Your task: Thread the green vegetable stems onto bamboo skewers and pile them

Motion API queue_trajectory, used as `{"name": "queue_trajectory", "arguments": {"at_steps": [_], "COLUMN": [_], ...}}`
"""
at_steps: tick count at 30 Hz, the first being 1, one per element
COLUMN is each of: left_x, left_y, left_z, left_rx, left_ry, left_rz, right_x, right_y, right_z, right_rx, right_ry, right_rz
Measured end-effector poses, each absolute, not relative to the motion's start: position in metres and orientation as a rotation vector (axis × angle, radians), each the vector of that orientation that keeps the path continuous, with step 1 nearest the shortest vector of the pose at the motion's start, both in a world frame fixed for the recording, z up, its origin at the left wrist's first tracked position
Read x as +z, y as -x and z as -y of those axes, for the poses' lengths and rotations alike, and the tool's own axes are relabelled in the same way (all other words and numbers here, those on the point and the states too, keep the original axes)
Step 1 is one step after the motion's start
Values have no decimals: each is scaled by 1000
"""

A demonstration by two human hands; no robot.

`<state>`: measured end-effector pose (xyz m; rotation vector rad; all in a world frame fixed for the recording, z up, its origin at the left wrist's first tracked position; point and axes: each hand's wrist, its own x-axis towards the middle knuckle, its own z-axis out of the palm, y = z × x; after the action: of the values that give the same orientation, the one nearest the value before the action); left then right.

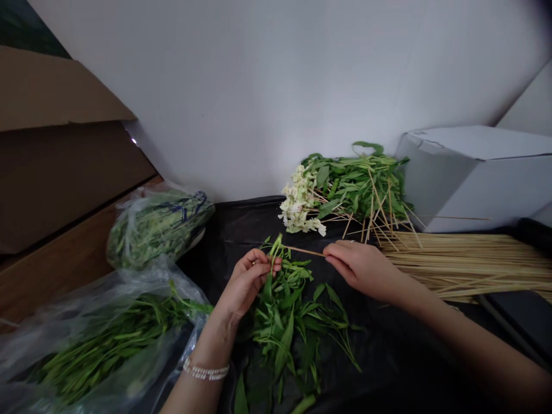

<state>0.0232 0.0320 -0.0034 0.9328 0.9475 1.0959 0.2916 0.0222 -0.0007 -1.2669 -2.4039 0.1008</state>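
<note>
My left hand pinches a green leafy stem whose cut end points upward. My right hand grips a thin wooden skewer, which lies level. The skewer's far tip meets the top of the stem; whether it has pierced it I cannot tell. Below the hands lies a loose heap of green leaves and stalks on black plastic sheeting. Behind my right hand rests a bundle of greens with skewers sticking out of it and pale cream blossoms at its left end.
To the right lie many loose skewers, with a dark flat object in front of them and a white box behind. Clear plastic bags of greens stand at left, one of them opened. A cardboard box is at far left.
</note>
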Motion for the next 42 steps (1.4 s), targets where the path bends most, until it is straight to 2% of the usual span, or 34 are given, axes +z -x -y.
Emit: {"name": "queue_trajectory", "arguments": {"at_steps": [8,21,29,42], "left_x": [-14,-14,-19,-18], "left_y": [-33,-34,-35,-34], "left_z": [-32,-33,-31,-33], "left_rx": [1047,1324,1333,1332], "left_ry": [-797,-934,-1103,-989], "left_rz": [-861,-1052,-1131,-1045], "right_x": [-2,6,1,0], "right_y": [-285,-283,-280,-280], "right_z": [-17,-8,-8,-9], "right_rx": [-54,-43,-143,-120], "right_ry": [1236,1171,1153,1155], "right_rz": [2476,2286,2282,2286]}}
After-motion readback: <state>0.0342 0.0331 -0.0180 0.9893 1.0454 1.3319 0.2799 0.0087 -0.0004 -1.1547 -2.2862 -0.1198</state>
